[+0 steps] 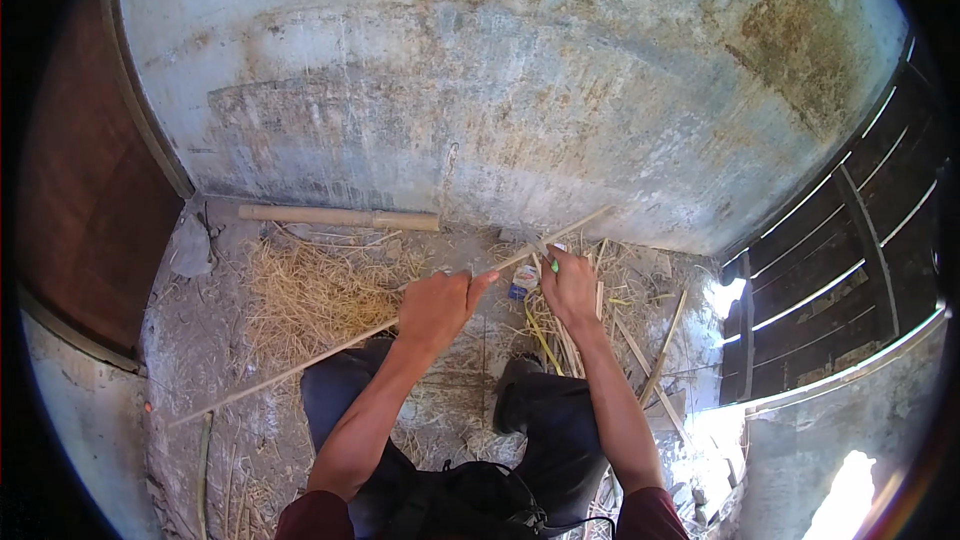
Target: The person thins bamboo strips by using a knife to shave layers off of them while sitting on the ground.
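A long, thin bamboo strip (pixel 290 371) slants across in front of me, from low on the left up to the right towards the wall. My left hand (pixel 435 312) is closed around its middle, above my left knee, with the thumb pointing along it. Farther along, my right hand (pixel 568 286) is closed on what looks like a knife (pixel 555 266) with a green bit on its handle. Its thin grey blade meets the strip just beyond my fingers. Most of the handle is hidden in my grip.
A heap of pale shavings (pixel 315 290) lies left of centre, with a thick bamboo pole (pixel 340 217) behind it along the stained wall (pixel 480 110). Several cut strips (pixel 664 350) and a small blue-and-white packet (pixel 522 282) are on the right. Dark slats (pixel 840 260) border the right side.
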Demonstrator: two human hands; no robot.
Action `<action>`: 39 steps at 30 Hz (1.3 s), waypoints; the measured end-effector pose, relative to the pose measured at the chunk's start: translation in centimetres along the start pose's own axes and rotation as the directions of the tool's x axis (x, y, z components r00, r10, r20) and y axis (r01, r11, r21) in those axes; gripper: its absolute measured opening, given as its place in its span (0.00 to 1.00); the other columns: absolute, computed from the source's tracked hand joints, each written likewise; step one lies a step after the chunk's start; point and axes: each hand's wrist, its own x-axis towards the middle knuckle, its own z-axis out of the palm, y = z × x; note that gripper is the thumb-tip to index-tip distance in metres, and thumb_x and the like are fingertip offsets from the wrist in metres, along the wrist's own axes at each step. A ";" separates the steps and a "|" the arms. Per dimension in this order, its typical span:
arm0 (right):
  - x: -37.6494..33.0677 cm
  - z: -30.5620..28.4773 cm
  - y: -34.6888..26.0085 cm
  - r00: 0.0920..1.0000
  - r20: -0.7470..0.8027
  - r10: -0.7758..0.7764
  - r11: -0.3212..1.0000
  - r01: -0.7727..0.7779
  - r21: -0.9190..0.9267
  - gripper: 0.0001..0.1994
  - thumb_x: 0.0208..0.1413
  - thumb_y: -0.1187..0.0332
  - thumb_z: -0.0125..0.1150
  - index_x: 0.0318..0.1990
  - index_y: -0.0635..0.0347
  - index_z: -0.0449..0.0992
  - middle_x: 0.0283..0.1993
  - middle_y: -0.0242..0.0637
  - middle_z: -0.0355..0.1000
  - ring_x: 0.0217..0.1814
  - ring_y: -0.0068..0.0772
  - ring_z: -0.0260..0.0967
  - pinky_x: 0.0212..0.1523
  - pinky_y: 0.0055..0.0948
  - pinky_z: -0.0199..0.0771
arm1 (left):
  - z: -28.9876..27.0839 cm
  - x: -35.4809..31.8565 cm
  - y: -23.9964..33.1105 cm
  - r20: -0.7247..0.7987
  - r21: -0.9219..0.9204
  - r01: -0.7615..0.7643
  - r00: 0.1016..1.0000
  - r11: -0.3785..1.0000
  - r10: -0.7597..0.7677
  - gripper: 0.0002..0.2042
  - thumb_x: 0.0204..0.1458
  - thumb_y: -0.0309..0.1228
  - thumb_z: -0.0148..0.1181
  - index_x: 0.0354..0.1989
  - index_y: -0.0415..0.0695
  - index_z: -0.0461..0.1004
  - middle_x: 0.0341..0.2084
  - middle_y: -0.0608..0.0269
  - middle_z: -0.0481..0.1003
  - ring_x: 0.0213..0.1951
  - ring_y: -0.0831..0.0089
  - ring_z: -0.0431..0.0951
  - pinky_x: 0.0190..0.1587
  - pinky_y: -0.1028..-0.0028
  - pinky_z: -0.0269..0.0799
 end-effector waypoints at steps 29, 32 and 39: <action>0.1 4.6 2.5 0.920 0.353 -0.171 0.984 0.174 0.022 0.14 0.59 0.66 0.59 0.46 0.59 0.87 0.42 0.60 0.82 0.49 0.63 0.81 0.55 0.55 0.80 | 6.3 -6.4 1.2 0.121 -0.172 0.207 0.975 0.963 -0.188 0.18 0.75 0.42 0.48 0.42 0.37 0.73 0.23 0.35 0.79 0.30 0.33 0.82 0.34 0.39 0.75; -0.6 5.0 2.6 0.915 0.349 -0.201 0.975 0.220 -0.014 0.15 0.57 0.67 0.59 0.48 0.57 0.87 0.42 0.59 0.82 0.50 0.61 0.81 0.54 0.55 0.81 | 5.6 -6.4 1.2 0.192 -0.142 0.190 0.968 0.972 -0.161 0.17 0.74 0.41 0.50 0.43 0.37 0.72 0.22 0.36 0.79 0.30 0.33 0.82 0.34 0.39 0.76; -0.4 4.6 2.9 0.932 0.281 -0.230 0.971 0.239 0.003 0.15 0.54 0.67 0.61 0.48 0.57 0.87 0.43 0.56 0.83 0.50 0.58 0.81 0.52 0.54 0.82 | 7.0 -5.2 2.1 0.057 -0.410 0.149 0.989 0.900 -0.138 0.18 0.73 0.42 0.52 0.42 0.36 0.70 0.19 0.39 0.75 0.27 0.34 0.79 0.31 0.42 0.70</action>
